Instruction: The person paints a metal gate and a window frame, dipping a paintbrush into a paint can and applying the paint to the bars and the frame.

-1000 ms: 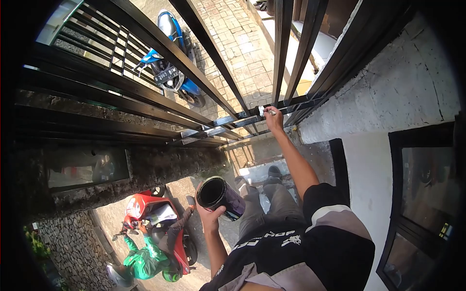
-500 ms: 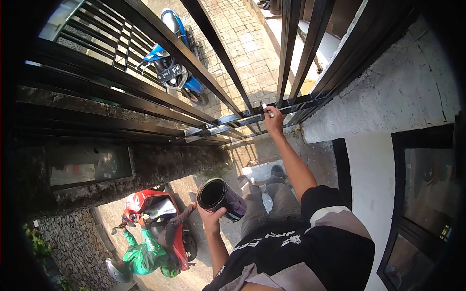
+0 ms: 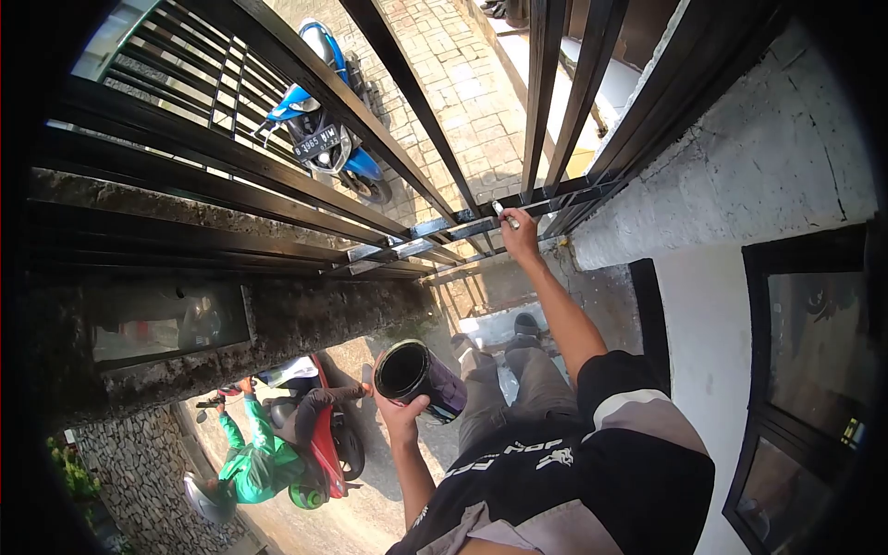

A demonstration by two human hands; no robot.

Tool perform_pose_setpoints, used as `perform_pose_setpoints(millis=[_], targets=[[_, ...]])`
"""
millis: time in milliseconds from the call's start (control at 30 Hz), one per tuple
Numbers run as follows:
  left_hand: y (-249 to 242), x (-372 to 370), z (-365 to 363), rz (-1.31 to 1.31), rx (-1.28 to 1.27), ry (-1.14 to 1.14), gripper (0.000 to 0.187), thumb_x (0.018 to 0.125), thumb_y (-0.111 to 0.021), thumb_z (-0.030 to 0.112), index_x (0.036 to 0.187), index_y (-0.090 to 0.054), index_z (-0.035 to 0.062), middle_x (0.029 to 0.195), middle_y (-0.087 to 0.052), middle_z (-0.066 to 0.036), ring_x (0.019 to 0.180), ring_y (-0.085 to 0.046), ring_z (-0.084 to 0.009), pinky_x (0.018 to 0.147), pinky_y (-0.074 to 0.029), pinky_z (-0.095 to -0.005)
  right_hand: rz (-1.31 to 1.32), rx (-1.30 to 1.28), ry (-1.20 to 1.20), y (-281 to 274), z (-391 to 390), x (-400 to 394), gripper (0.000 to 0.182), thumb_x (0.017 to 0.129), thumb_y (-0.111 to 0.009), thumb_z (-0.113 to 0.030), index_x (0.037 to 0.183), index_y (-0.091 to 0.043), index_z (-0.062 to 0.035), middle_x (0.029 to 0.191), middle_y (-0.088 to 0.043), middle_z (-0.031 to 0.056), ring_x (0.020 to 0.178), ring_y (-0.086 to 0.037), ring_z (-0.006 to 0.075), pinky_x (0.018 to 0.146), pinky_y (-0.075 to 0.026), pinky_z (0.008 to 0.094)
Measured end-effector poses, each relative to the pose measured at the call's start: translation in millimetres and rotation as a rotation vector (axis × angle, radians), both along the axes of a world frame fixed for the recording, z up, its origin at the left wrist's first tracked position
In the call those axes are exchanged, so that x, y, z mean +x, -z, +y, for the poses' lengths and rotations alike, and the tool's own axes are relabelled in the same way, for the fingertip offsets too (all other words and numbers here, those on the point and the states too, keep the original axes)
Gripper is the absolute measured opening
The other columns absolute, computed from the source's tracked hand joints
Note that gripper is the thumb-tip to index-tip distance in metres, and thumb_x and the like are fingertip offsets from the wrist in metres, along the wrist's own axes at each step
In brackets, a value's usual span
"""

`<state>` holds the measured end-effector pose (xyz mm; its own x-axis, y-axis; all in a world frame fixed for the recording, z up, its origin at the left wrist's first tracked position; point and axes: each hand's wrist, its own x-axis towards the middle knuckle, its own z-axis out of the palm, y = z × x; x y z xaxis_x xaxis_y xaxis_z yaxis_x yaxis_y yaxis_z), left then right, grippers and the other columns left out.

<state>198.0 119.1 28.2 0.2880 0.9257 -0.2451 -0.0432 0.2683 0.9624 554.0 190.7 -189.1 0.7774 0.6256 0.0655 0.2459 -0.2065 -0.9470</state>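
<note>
My left hand (image 3: 401, 418) is wrapped round a paint can (image 3: 433, 384) with a dark inside, held at waist height with its mouth up. Farther forward, my right hand (image 3: 520, 231) grips a paintbrush (image 3: 507, 216) by its pale handle. The brush tip touches or nearly touches the black horizontal rail (image 3: 462, 222) at the foot of the upright metal bars (image 3: 416, 97); the bristles are hard to make out. Left of the brush, parts of the rail look shiny or pale.
Beyond the bars a blue motorcycle (image 3: 338, 139) stands on paving. Below left, a person in a green jacket (image 3: 264, 470) sits on a red motorcycle (image 3: 326, 444). A rough grey wall (image 3: 721, 176) and a dark-framed window (image 3: 814, 342) are at the right.
My right hand and the brush have shifted slightly left along the rail. The person on the red motorcycle has moved down and left. My left hand still holds the can.
</note>
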Motion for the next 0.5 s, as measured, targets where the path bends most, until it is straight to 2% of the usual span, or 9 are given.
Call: perform_pose_setpoints(millis=[100,200,267,367,400,467,500], targets=[[-3.2,2.4,0.7,-0.004,0.022,-0.002,0.109,0.055,-0.092,0.019,0.145,-0.035,-0.0031,0.131,-0.055,-0.012,0.121,-0.055,-0.0228,0.106,-0.042,-0.0354,-0.351,0.017,0.055,-3.9,-0.4,-6.4,0.016,0.075,-0.062,0.004,0.088,-0.066,-0.0049,0.102,-0.063,0.0156,0.105,-0.06,0.036,0.09,-0.048,0.0439],[-0.9,0.1,-0.5,0.005,0.017,-0.013,0.108,0.055,-0.092,0.021,0.144,-0.036,-0.0032,0.129,-0.056,-0.012,0.119,-0.056,-0.0228,0.105,-0.042,-0.0351,-0.454,-0.046,0.118,-18.9,0.3,-15.0,0.017,0.074,-0.063,0.006,0.088,-0.064,-0.0038,0.102,-0.062,0.0154,0.1,-0.061,0.0367,0.091,-0.047,0.0442],[1.0,-1.6,-0.1,0.028,0.018,0.004,0.108,0.055,-0.092,0.022,0.144,-0.036,-0.0028,0.129,-0.056,-0.012,0.119,-0.056,-0.0228,0.105,-0.043,-0.035,-0.458,-0.099,0.09,-6.1,-0.9,-15.1,0.019,0.073,-0.063,0.007,0.088,-0.064,-0.0037,0.099,-0.062,0.0155,0.099,-0.06,0.0375,0.092,-0.046,0.0451],[-2.4,2.3,0.9,0.014,0.051,0.019,0.108,0.056,-0.091,0.022,0.144,-0.035,-0.0025,0.13,-0.055,-0.012,0.12,-0.056,-0.0228,0.105,-0.042,-0.0353,-0.224,-0.086,-0.093,-0.5,-0.5,-4.2,0.02,0.073,-0.063,0.006,0.09,-0.063,-0.0032,0.098,-0.061,0.0149,0.098,-0.06,0.0371,0.088,-0.048,0.0446],[-4.8,4.3,0.9,0.016,0.052,0.02,0.108,0.056,-0.091,0.022,0.144,-0.035,-0.0025,0.13,-0.055,-0.012,0.12,-0.056,-0.0228,0.105,-0.042,-0.0353,-0.222,-0.085,-0.091,0.8,2.2,-1.5,0.02,0.073,-0.063,0.006,0.09,-0.063,-0.0032,0.098,-0.061,0.0149,0.098,-0.06,0.0371,0.088,-0.048,0.0446],[-9.7,10.8,-1.8,0.008,0.079,0.017,0.095,0.062,-0.087,0.027,0.14,-0.041,-0.0024,0.129,-0.056,-0.011,0.119,-0.055,-0.0211,0.106,-0.04,-0.035,-0.309,0.027,0.07,-9.9,-2.8,3.2,0.017,0.076,-0.063,0.006,0.09,-0.063,-0.0038,0.1,-0.061,0.0153,0.099,-0.06,0.0369,0.086,-0.049,0.0441],[-4.9,7.9,-2.2,0.02,0.052,0.035,0.102,0.06,-0.09,0.026,0.143,-0.038,-0.002,0.131,-0.055,-0.012,0.121,-0.055,-0.0219,0.107,-0.04,-0.0355,-0.332,0.029,0.09,-15.9,-4.6,3.9,0.015,0.079,-0.063,0.004,0.091,-0.063,-0.0042,0.103,-0.06,0.0161,0.102,-0.06,0.0365,0.088,-0.048,0.044]])
